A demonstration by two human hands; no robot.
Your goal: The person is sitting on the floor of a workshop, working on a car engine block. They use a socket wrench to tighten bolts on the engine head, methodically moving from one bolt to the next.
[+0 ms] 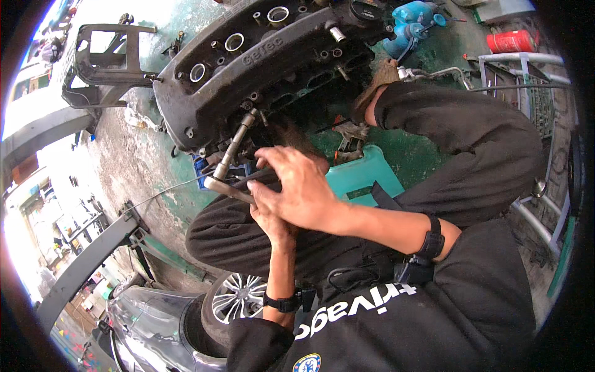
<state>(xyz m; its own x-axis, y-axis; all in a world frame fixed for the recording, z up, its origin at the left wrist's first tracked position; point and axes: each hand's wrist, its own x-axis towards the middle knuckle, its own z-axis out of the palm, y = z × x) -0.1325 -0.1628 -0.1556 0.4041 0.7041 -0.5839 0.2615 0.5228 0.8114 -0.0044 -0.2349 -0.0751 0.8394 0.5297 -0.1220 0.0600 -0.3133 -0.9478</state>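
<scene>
A large black engine assembly [207, 99] spans the top of the head view. A silver socket extension [237, 141] runs from a bolt on its near side down to a ratchet [217, 185], whose handle points toward me. My left hand [271, 223] is closed round that handle, partly hidden behind my right hand. My right hand [291, 189] is over the handle and my left hand, fingers apart and slightly bent, its thumb near the handle. My bent legs in dark trousers frame the work.
A turquoise plastic piece [347, 173] lies between my legs. Blue containers [406, 28], a red fire extinguisher [511, 41] and a metal-framed rack [520, 93] stand at upper right. A black bracket [93, 62] is at upper left. A car [149, 322] and a steel beam [80, 273] are at lower left.
</scene>
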